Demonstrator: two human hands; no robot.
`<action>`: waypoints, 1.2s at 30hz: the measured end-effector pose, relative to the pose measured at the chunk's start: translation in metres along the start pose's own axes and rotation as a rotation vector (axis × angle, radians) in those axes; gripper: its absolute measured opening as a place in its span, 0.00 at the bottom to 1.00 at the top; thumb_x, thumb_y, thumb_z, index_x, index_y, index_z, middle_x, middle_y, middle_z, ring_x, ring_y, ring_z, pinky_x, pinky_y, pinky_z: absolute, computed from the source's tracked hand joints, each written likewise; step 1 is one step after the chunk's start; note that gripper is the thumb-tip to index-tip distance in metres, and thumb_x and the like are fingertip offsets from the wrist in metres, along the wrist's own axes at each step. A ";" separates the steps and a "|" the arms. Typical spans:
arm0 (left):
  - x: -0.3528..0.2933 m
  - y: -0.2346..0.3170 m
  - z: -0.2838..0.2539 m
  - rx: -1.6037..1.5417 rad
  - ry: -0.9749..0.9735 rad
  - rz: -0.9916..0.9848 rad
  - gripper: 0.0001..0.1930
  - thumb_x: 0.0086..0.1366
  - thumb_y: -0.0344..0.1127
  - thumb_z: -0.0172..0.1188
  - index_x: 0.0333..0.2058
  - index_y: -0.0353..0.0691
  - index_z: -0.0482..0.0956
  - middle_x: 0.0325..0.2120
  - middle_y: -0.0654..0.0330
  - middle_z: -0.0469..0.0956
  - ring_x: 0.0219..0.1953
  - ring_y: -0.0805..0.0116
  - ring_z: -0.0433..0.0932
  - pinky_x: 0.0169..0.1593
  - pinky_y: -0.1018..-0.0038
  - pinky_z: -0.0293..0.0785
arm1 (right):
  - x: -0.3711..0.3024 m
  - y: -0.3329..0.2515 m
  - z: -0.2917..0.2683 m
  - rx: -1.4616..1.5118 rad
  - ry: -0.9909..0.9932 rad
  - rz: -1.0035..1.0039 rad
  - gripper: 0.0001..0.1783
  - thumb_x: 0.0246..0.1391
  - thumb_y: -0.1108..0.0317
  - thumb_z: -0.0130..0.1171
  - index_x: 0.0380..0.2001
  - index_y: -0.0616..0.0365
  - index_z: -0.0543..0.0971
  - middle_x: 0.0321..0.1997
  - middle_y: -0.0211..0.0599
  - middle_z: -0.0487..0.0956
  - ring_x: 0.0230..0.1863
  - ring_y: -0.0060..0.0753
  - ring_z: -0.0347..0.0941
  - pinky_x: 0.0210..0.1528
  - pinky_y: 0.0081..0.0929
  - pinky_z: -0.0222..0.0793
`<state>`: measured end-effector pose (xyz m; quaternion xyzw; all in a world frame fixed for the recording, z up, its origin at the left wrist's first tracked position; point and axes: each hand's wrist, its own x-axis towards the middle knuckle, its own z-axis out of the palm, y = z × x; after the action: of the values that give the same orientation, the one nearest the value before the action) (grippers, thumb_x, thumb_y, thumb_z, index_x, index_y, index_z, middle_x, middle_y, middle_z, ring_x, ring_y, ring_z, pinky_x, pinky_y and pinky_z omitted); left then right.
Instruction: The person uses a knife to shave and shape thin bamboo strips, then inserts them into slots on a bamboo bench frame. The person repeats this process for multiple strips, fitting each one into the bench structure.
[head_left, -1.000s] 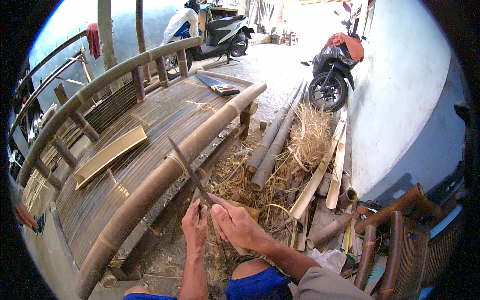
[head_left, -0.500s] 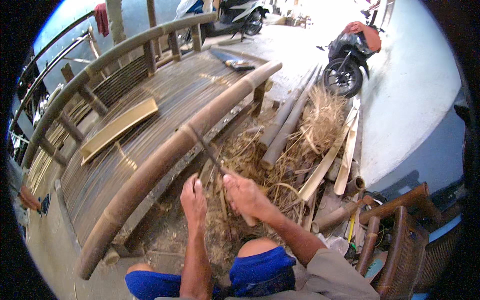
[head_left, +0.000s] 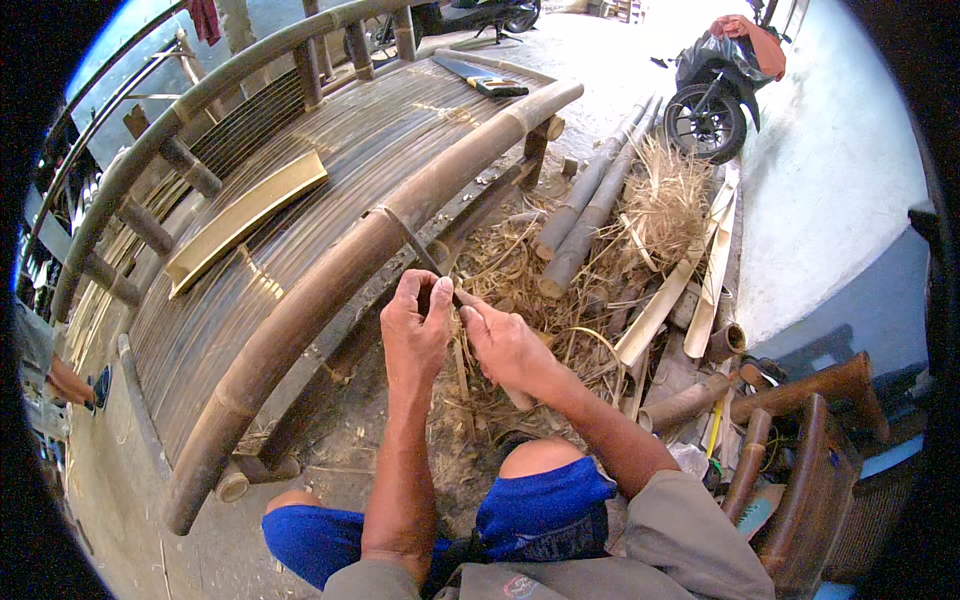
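A knife (head_left: 412,238) with a long dark blade and a pale handle end is held in my right hand (head_left: 508,348), fingers wrapped round it. Its blade tip rests against the thick bamboo front rail (head_left: 350,250) of a bamboo bench. My left hand (head_left: 415,318) is closed in a pinch beside the blade, just ahead of my right hand. Whatever lies between its fingertips is too small or hidden to make out. On the slatted bench seat (head_left: 330,220) lie a split bamboo half (head_left: 248,222) and a handsaw (head_left: 482,76).
Bamboo shavings (head_left: 670,205) are heaped to the right, beside two bamboo poles (head_left: 590,210) and split bamboo lengths (head_left: 715,270). A parked motorbike (head_left: 710,100) stands by the wall. Brown bamboo furniture (head_left: 800,480) is at lower right. Another person's leg (head_left: 70,383) shows at far left.
My left hand has risen from below the blade and now pinches close beside it. The knife stays in my right hand, its tip still at the rail. The whole view has shifted slightly.
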<state>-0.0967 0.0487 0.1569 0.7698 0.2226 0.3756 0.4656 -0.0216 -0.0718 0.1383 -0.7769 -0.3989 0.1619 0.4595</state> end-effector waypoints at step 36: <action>-0.012 -0.039 -0.044 -0.296 -0.034 -0.107 0.14 0.72 0.37 0.53 0.26 0.39 0.72 0.21 0.68 0.72 0.25 0.80 0.68 0.31 0.78 0.65 | -0.097 0.086 0.038 0.228 -0.017 0.450 0.28 0.62 0.54 0.58 0.60 0.59 0.68 0.34 0.53 0.81 0.35 0.51 0.80 0.41 0.46 0.74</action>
<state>-0.1386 0.0827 0.1302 0.6862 0.1974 0.3657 0.5970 -0.0651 -0.1468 0.0346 -0.7878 -0.1992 0.3106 0.4932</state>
